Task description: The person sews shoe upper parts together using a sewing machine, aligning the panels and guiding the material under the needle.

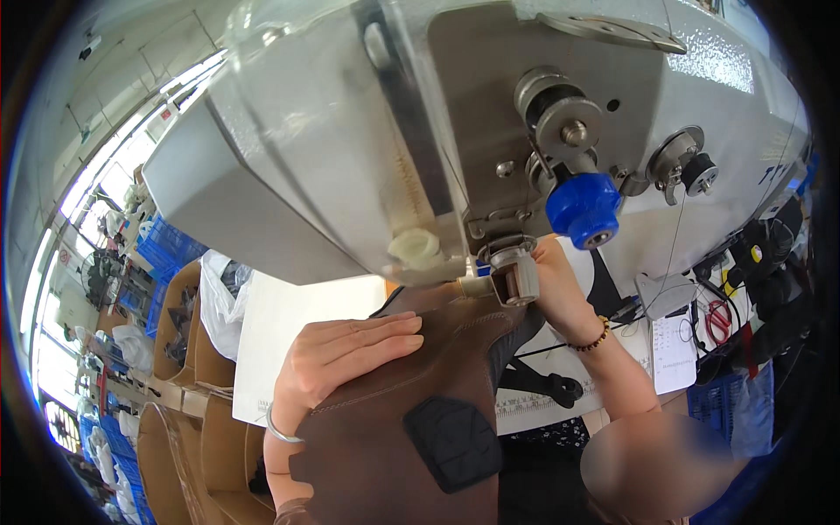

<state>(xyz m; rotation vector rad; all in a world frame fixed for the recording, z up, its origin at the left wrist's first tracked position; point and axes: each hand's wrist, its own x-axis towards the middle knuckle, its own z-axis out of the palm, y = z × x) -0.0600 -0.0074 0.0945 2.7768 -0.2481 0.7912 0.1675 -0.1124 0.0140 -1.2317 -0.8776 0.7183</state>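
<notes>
A brown leather piece (pixel 376 437) with pale stitch lines and a black padded patch (pixel 453 444) runs from the sewing machine (pixel 289 157) toward me. My left hand (pixel 350 350) lies flat on the leather, its fingers stretched and together, pointing at the needle area. On the far right side of the machine's sewing head, my right hand (pixel 560 284) reaches in beside the leather; its fingers are mostly hidden behind the metal presser part (pixel 514 273). Whether those fingers grip the leather's edge I cannot make out. A dark lining shows along the leather's right edge.
A blue tension knob (pixel 584 210) and thread guides hang low over my hands. Red-handled scissors (pixel 717 321) and cables lie at the right. A black strap-like piece (pixel 547 382) rests on the white table (pixel 271 341). Cardboard boxes (pixel 166 455) stand at the left.
</notes>
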